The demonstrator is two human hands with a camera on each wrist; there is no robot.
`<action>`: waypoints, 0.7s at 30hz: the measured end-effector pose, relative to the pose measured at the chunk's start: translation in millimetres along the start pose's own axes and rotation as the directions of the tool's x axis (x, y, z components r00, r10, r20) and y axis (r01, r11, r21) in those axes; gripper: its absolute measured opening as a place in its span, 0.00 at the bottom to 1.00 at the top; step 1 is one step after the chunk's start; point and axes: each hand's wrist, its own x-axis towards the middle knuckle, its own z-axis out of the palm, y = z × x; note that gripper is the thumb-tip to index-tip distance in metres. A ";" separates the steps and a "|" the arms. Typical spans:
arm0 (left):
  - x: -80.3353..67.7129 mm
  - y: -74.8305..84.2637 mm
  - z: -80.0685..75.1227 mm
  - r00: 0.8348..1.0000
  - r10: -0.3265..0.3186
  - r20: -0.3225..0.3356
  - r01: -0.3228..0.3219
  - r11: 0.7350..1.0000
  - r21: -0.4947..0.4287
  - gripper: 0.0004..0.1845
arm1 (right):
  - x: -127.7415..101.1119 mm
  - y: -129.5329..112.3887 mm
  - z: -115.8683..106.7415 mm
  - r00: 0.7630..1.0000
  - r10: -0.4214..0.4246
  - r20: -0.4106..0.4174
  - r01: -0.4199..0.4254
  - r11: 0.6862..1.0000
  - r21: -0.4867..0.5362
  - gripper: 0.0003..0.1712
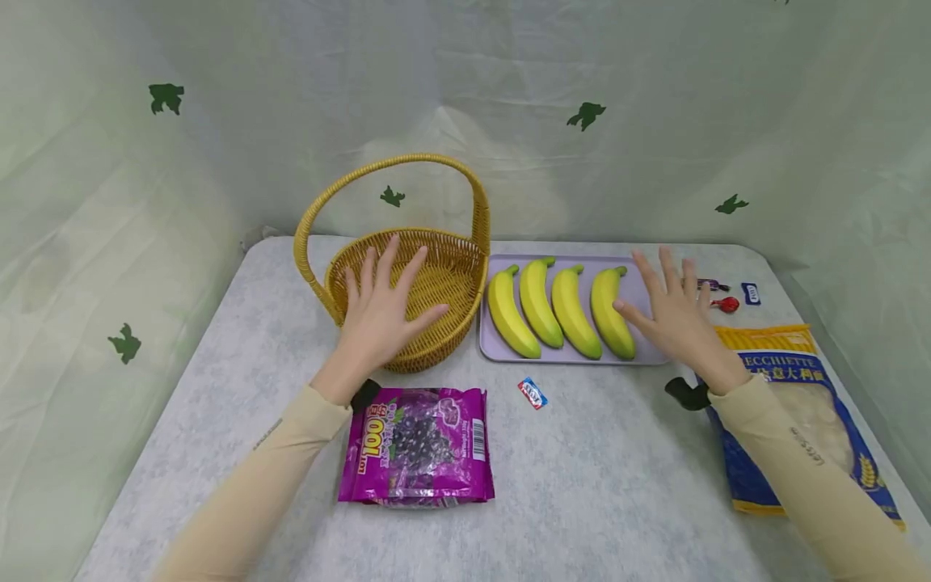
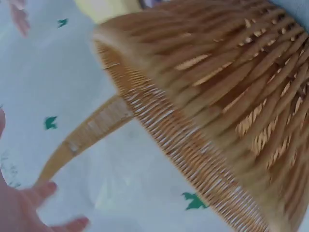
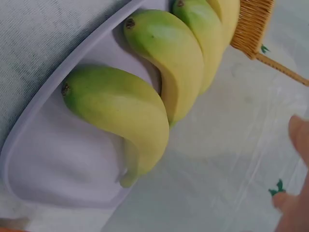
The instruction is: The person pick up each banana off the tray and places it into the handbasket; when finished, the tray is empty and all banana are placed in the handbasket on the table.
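- Looking down through the head camera, I have my left hand (image 1: 381, 311) spread flat, fingers straight and fanned, over the near rim of the round woven yellow wicker basket with the tall arched handle (image 1: 436, 242); it holds nothing, and I cannot tell whether the palm actually touches the weave.
- My right hand (image 1: 676, 311) is likewise open and splayed, hovering at the right end of the pale lilac rectangular tray (image 1: 502, 352), its thumb close to the rightmost of the four yellow-green bananas (image 1: 611, 315); nothing is pinched.
- The basket stands upright at the back left of the grey mottled table (image 1: 625, 469), just beside the tray's left edge.
- By my judgement the basket is light and stiff, with a rough weave that will not slip; I would take it by the top of the handle, or by opposite sides of the rim with both hands.
- The bananas look firm but would bruise; each wants a gentle hold around its middle, not at the stem.
- Near me lies a shiny purple bag of grape sweets (image 1: 416, 444), a small red-and-blue wrapped sweet (image 1: 532, 393) beside it, and a blue-and-yellow bag of pasta (image 1: 800, 404) under my right forearm.
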 end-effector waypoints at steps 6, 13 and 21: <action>-23.2 -6.5 -24.7 0.944 0.240 -0.228 -0.287 0.937 -0.199 0.38 | 6.9 7.0 -1.7 0.988 -0.155 -0.025 0.156 0.950 0.269 0.48; -44.4 -36.0 -40.7 0.788 0.194 -0.584 -0.408 0.875 -0.260 0.31 | 11.8 15.8 -4.4 0.987 -0.135 0.088 0.051 0.783 0.620 0.48; -54.1 -77.7 -32.6 0.807 0.035 -0.589 -0.299 0.885 -0.357 0.34 | 16.8 31.2 -3.7 0.965 -0.082 0.251 -0.115 0.725 0.679 0.43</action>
